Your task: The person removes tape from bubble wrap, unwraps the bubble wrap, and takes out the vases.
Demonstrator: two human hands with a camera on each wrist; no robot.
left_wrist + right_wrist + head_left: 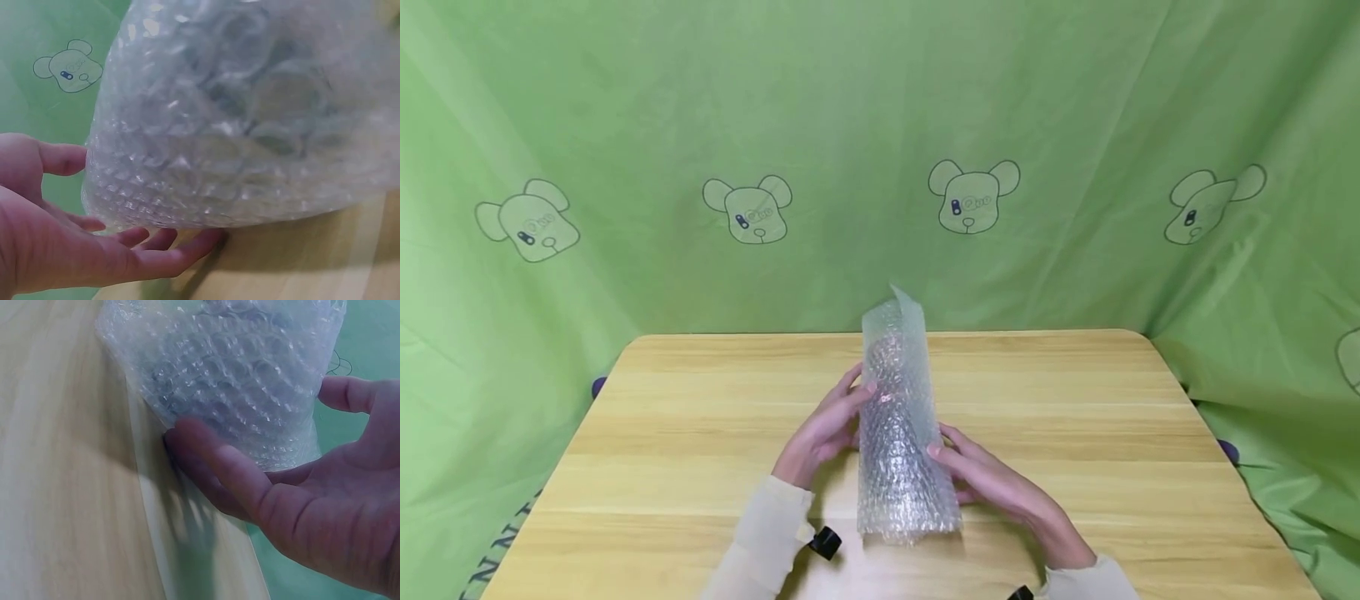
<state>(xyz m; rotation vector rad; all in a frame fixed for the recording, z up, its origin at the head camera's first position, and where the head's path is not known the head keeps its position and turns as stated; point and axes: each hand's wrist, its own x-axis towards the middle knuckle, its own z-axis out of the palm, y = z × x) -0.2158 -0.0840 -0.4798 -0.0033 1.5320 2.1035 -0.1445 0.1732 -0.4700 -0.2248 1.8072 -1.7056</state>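
A long bundle of clear bubble wrap [898, 442] stands between both hands over the middle of the table, its far end rising to a loose pointed flap. Some silvery and pinkish tones show through the wrap, but what lies inside cannot be made out. On its left side the left hand [829, 425] grips it, thumb on the upper face and fingers [181, 253] underneath. Lower down, the right hand [992, 479] holds the right side, thumb on top and fingers [219, 465] below. Round bubbles fill much of both wrist views.
The wooden table [662, 467] has rounded far corners. Behind and around it hangs a green cloth [865, 125] printed with bear heads. A small black piece [826, 542] sits at the left cuff, another [1021, 593] by the right cuff.
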